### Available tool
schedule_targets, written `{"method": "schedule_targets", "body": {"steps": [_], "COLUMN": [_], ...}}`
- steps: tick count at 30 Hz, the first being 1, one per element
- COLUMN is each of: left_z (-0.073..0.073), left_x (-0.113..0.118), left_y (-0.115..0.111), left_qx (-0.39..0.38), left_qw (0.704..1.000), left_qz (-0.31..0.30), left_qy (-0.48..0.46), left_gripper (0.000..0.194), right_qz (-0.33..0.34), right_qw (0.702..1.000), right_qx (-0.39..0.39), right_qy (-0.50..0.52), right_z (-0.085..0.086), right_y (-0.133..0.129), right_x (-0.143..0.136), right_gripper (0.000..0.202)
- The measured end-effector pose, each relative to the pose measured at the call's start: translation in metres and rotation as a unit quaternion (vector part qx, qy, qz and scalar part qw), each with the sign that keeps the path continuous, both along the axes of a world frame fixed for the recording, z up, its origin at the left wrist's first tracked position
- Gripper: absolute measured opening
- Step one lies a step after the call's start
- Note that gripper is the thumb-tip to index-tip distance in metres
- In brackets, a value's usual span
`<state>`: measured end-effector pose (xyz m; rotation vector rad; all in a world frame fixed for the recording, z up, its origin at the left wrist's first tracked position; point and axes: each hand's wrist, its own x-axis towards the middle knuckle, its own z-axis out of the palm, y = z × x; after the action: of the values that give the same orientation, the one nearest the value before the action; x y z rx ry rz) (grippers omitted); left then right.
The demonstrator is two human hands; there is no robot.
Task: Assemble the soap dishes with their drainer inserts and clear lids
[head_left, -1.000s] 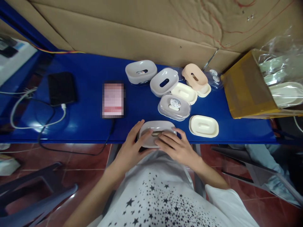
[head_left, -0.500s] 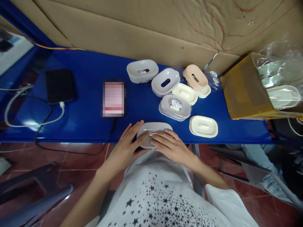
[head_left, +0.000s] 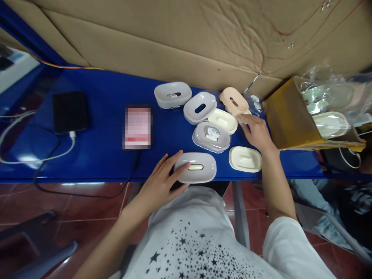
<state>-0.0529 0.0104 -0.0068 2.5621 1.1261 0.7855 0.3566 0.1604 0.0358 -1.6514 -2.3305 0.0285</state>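
Two hands are at work on the blue desk [head_left: 101,155]. My left hand [head_left: 162,180] rests at the near edge of the desk, with its fingers [head_left: 178,170] spread flat on the left end of a grey soap dish [head_left: 197,167]. They lie on it and do not close around it. This dish sits just at the desk edge, directly in front of me, and it has a long slot in the middle of its top.

My right hand [head_left: 255,131] is stretched further away, to the right part of the desk. Its fingers are loosely open and the tips touch the edge of a cream tray [head_left: 245,115] that lies under a peach soap dish [head_left: 233,101]. I cannot tell if they grip anything.

Between my two hands there is a cream soap tray [head_left: 245,159], just beside the grey dish and below my right wrist. Behind it lies a clear lid [head_left: 209,136] with a round sticker inside, touching another cream tray [head_left: 222,120]. Two more grey dishes [head_left: 200,107] [head_left: 173,95] stand near the cardboard wall [head_left: 174,42].

Right of my right hand a yellow-brown cardboard box [head_left: 287,116] lies on its side, with a plastic bag [head_left: 334,100] of more pale trays coming out.

On the left part of the desk lies a phone [head_left: 137,128] with a blurred screen, and well apart from it a black power bank [head_left: 69,112] with a white cable [head_left: 37,157].
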Motion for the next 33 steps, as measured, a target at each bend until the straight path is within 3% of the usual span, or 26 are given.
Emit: {"method": "schedule_targets", "body": {"steps": [3, 8, 13, 17, 21, 24, 27, 29, 33], "left_z": [0.002, 0.003, 0.002, 0.002, 0.004, 0.002, 0.000, 0.000, 0.004], "left_x": [0.005, 0.010, 0.010, 0.010, 0.008, 0.004, -0.002, -0.005, -0.008], "left_y": [0.005, 0.008, 0.008, 0.009, 0.008, 0.007, 0.008, 0.010, 0.015], "left_qx": [-0.001, -0.005, -0.020, -0.072, -0.170, -0.227, -0.247, -0.254, -0.253], "left_qw": [1.000, 1.000, 1.000, 0.997, 0.983, 0.970, 0.964, 0.962, 0.963], "left_qz": [-0.008, -0.005, 0.004, 0.017, 0.055, 0.078, 0.071, 0.061, 0.014], "left_qy": [-0.003, 0.013, -0.001, -0.030, -0.043, -0.050, -0.071, -0.080, -0.087], "left_gripper": [0.057, 0.056, 0.058, 0.075, 0.093, 0.101, 0.106, 0.103, 0.078], "right_qz": [-0.043, -0.037, -0.049, -0.053, 0.051, 0.182, 0.287, 0.320, 0.320], "right_qw": [0.999, 0.999, 0.974, 0.950, 0.923, 0.944, 0.935, 0.925, 0.928], "right_qx": [-0.008, 0.008, -0.001, 0.018, 0.059, 0.005, -0.081, -0.114, -0.124], "right_qy": [-0.024, 0.020, 0.220, 0.308, 0.377, 0.276, 0.192, 0.169, 0.144], "right_z": [-0.009, -0.003, 0.014, 0.017, 0.017, 0.018, 0.017, 0.016, 0.012], "right_y": [0.014, 0.008, -0.026, -0.068, -0.114, -0.138, -0.143, -0.140, -0.132], "right_x": [0.017, 0.028, 0.035, 0.023, -0.018, -0.055, -0.081, -0.089, -0.097], "right_gripper": [0.048, 0.022, 0.029, 0.025, 0.012, 0.022, 0.026, 0.026, 0.024]}}
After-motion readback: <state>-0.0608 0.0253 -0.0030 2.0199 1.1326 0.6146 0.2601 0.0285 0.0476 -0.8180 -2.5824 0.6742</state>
